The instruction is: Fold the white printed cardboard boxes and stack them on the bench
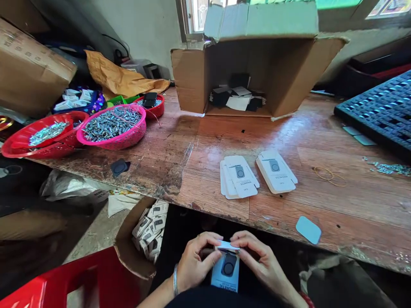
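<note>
A small white carton printed with a black device and the word MAGNETIC is held upright in front of my body, below the table edge. My left hand pinches its top left corner between thumb and fingers. At the top right corner, my right hand grips the same carton. The top flap stands between the fingertips of both hands. On the table ahead lie two stacks of flat printed cartons, a fanned one and a neater one. The inside of the held carton is hidden.
A large open cardboard box stands at the back with card scraps inside. Pink and red baskets of metal parts sit at left. Below them, a carton bin holds several packed boxes. A rubber band and black tray lie right.
</note>
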`<state>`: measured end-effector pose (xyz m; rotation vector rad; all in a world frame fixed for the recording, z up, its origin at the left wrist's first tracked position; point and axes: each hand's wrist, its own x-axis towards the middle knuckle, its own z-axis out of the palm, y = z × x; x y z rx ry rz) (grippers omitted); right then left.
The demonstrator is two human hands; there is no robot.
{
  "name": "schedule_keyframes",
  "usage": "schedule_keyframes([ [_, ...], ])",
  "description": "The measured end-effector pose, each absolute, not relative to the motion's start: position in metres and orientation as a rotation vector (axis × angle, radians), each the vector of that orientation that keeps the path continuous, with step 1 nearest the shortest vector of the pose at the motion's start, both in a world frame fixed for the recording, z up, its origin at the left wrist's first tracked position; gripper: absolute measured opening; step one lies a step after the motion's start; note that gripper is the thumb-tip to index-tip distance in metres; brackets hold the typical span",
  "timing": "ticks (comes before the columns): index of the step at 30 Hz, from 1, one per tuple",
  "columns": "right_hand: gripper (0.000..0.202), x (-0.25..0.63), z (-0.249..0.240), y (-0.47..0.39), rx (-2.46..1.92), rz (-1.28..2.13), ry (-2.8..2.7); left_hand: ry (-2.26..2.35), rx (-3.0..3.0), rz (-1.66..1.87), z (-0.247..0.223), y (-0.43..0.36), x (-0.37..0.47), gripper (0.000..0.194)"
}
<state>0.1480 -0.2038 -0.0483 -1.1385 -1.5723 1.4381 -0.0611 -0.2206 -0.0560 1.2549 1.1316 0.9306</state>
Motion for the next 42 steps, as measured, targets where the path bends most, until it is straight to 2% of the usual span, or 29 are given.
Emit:
schedule_keyframes([
  [4, 0.024, 0.146, -0.039, -0.203, -1.113, 1.423, -1.621, 1.180, 1.388, 0.936, -0.045, -0.217, -0.059, 0.018],
  [9, 0.022, 0.139, -0.024, -0.198, -1.283, 1.425, -1.679, 1.292, 1.487, 0.797, -0.022, -0.208, -0.057, 0.006],
  [17, 0.022, 0.141, -0.013, -0.186, -1.350, 1.570, -1.626, 1.315, 1.313, 0.691, -0.013, -0.197, -0.059, 0.013],
  [27, 0.027, 0.150, -0.035, -0.198, -1.063, 1.403, -1.750, 1.136, 1.493, 0.765, -0.027, -0.207, -0.072, 0.021],
  [35, 0.025, 0.147, -0.055, -0.213, -1.030, 1.462, -1.697, 1.131, 1.531, 0.758, -0.050, -0.222, -0.066, 0.021],
  [39, 0.029, 0.139, -0.052, -0.210, -1.062, 1.334, -1.902, 1.276, 1.362, 0.822, -0.054, -0.221, -0.069, 0.018],
  [42, 0.035, 0.137, -0.034, -0.190, -1.047, 1.077, -2.010, 1.439, 1.247, 0.929, -0.050, -0.210, -0.092, 0.024],
])
